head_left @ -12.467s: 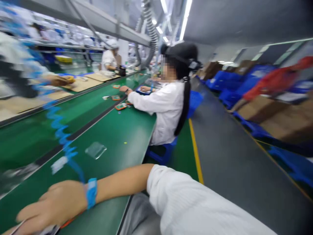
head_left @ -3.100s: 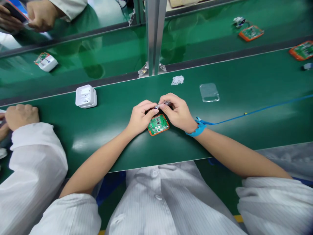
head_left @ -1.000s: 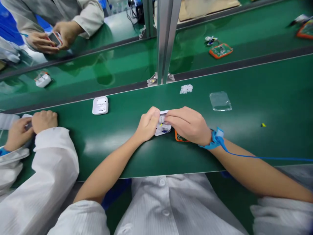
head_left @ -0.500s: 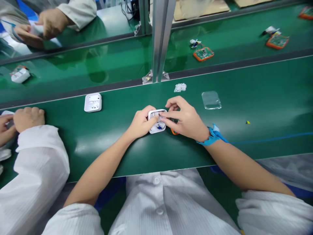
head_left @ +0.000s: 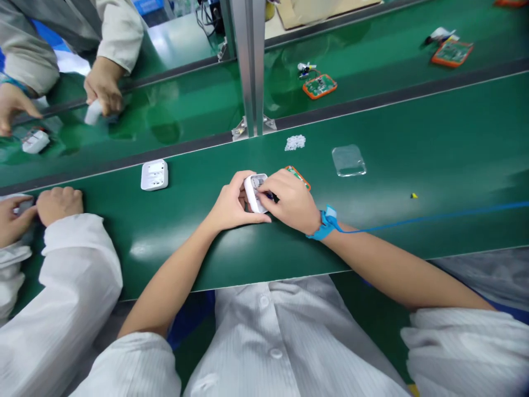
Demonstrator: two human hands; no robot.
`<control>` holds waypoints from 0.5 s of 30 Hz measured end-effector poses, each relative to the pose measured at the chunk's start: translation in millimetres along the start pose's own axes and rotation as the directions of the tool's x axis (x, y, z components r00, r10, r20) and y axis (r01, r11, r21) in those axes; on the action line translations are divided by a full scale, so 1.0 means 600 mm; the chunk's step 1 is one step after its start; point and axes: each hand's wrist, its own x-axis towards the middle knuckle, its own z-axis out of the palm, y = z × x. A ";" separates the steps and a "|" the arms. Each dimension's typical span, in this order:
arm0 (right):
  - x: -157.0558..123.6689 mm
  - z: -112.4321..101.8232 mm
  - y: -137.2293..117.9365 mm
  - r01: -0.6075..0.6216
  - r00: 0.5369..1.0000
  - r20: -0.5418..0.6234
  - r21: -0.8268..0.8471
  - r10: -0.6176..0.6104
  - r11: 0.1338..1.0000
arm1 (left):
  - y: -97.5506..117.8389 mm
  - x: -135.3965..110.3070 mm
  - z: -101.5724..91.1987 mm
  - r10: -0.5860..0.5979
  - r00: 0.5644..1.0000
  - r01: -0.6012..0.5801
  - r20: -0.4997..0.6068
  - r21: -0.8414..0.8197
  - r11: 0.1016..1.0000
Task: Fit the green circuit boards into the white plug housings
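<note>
Bright, diffuse light, pale glare on the green tabletop (head_left: 142,251) (far co-worker's hand (head_left: 103,88) blurry)

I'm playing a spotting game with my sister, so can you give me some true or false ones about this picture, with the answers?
1. The left hand holds a white case. True.
2. The blue wrist strap is on the left wrist. False: the blue wrist strap is on the right wrist.
3. The right hand partly hides an orange-edged board. True.
4. The small yellow bit sits inside the held case. False: the small yellow bit lies on the green table.
5. A clear square cover lies to the right of the pile of tiny whitish pieces. True.
</note>
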 end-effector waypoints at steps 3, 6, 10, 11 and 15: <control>-0.002 0.005 0.003 -0.001 0.997 -0.073 0.032 0.003 0.999 | 0.002 0.000 0.001 -0.019 1.000 0.018 -0.006 -0.029 0.999; -0.003 0.008 0.003 -0.009 0.992 -0.123 0.075 0.018 0.997 | 0.004 0.000 0.003 -0.041 0.999 0.041 -0.002 -0.028 0.999; 0.002 0.011 0.003 -0.027 0.991 -0.129 0.159 0.048 0.987 | 0.007 0.001 0.005 -0.079 0.997 0.078 -0.015 -0.037 0.996; 0.004 0.012 0.003 -0.036 0.991 -0.118 0.179 0.058 0.983 | 0.007 0.001 0.005 -0.081 0.996 0.080 -0.022 -0.041 0.996; 0.014 0.012 0.003 -0.065 0.998 -0.012 0.222 0.069 0.973 | 0.007 0.001 0.009 -0.073 0.996 0.071 -0.042 -0.064 0.995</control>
